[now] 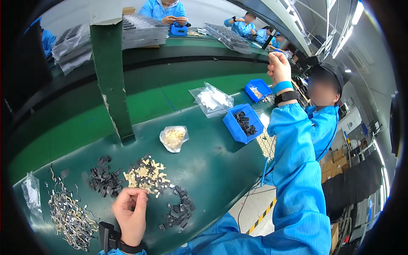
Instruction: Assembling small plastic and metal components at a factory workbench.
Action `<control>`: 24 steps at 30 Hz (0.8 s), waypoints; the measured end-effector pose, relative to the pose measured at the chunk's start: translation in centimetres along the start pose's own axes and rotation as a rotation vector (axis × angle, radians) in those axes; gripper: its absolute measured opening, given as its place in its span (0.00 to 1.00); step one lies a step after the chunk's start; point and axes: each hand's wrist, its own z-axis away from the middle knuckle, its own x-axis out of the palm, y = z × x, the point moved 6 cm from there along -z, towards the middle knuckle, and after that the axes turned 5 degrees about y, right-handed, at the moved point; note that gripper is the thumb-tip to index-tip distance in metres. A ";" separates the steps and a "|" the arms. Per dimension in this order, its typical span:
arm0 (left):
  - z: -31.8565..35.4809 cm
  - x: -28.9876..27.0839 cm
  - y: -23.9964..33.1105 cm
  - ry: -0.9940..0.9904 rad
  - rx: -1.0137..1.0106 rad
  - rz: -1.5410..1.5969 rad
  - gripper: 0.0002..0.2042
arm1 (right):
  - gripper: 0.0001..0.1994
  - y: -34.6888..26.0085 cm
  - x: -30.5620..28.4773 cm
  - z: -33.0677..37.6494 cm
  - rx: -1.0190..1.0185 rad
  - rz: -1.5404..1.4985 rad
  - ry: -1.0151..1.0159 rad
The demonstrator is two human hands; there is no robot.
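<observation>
My left hand [131,212] is low over the green table [221,170], thumb and forefinger pinched together at the near edge of a pile of small cream and black pieces [146,173]. Whatever the fingertips hold is too small to name. Heaps of small black plastic parts lie on both sides of that pile, one to the left [104,178] and one to the right [180,210]. My right hand [279,68] is raised high at the far right, away from the tabletop, its fingers curled closed. Anything inside them is hidden.
Thin metal-and-black strips [70,216] lie at left beside a clear bag [32,193]. Farther back are an open bag of cream pieces [174,138], a blue bin of black parts [242,123] and a smaller blue bin [258,90]. A green post [111,80] rises behind; a co-worker [325,114] is at right.
</observation>
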 end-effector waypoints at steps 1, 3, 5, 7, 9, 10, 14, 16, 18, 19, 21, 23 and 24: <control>0.0 0.0 0.0 0.001 -0.002 -0.002 0.01 | 0.05 -0.1 0.1 0.0 0.000 -0.001 -0.003; 0.0 0.0 0.0 0.003 0.001 -0.002 0.01 | 0.04 -0.4 0.3 0.0 0.006 0.000 -0.002; 0.0 -0.1 -0.1 0.002 0.000 -0.004 0.01 | 0.04 -0.6 0.2 -0.2 0.002 0.002 -0.010; 0.3 0.0 -0.1 -0.008 -0.003 0.006 0.01 | 0.04 -0.5 0.2 -0.2 -0.006 0.004 -0.024; 0.4 0.1 -0.4 -0.033 -0.023 0.015 0.02 | 0.04 -0.5 0.7 0.1 -0.004 0.020 -0.003; 0.3 0.2 -0.8 -0.036 -0.032 0.012 0.02 | 0.04 -0.4 0.7 -0.4 0.013 0.006 -0.015; 0.2 0.3 -0.9 -0.029 -0.050 0.044 0.02 | 0.04 -1.4 1.0 -0.9 -0.007 0.005 -0.012; 0.1 0.1 -0.9 -0.033 -0.058 0.036 0.02 | 0.04 -0.3 1.1 -0.7 0.015 0.017 -0.001; 0.1 0.0 -0.5 -0.038 -0.042 0.035 0.02 | 0.04 -0.5 1.4 -0.7 0.014 0.005 0.031; 0.3 0.0 -0.6 -0.037 -0.034 0.035 0.02 | 0.04 -0.8 1.4 -0.6 0.008 0.000 0.031; 0.0 0.2 -1.2 -0.042 -0.057 0.022 0.03 | 0.04 -0.3 1.8 -0.7 0.031 0.010 0.044; 0.0 0.4 -1.3 -0.038 -0.054 0.041 0.02 | 0.04 -0.5 2.0 -0.9 0.025 -0.003 0.039; 0.0 0.4 -1.3 -0.037 -0.066 0.044 0.02 | 0.04 -0.6 2.1 -0.9 0.013 0.007 0.044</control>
